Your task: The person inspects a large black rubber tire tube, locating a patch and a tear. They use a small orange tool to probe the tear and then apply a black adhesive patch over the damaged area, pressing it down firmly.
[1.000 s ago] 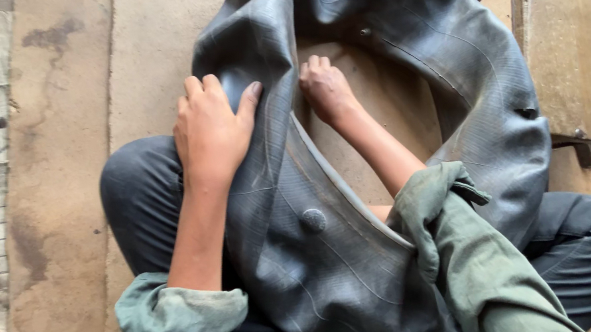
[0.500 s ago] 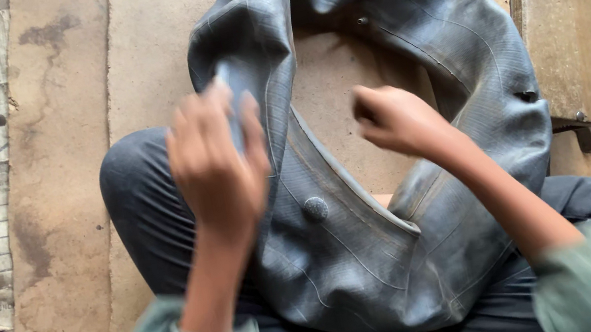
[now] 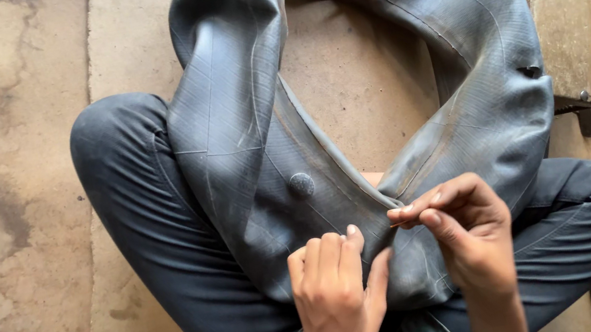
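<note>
Lying across the seated person's lap (image 3: 162, 238), a big dark rubber inner tube (image 3: 253, 157) spreads away from the body onto the dusty board floor (image 3: 49, 193). Its loop runs long from the lap toward the far edge of the floor, the near bend draped over both thighs and the far bend curling up at the top. A small round patch (image 3: 302, 184) sits on the flattened near stretch. The left hand (image 3: 333, 289) rests on that near bend, fingers curled close together with the thumb out, pressing the rubber. The right hand (image 3: 461, 230) is just beside it, thumb and fingertips pinched narrow on something too small to tell. A wooden block (image 3: 586, 1) stands at the floor's right edge, touching the tube.
</note>
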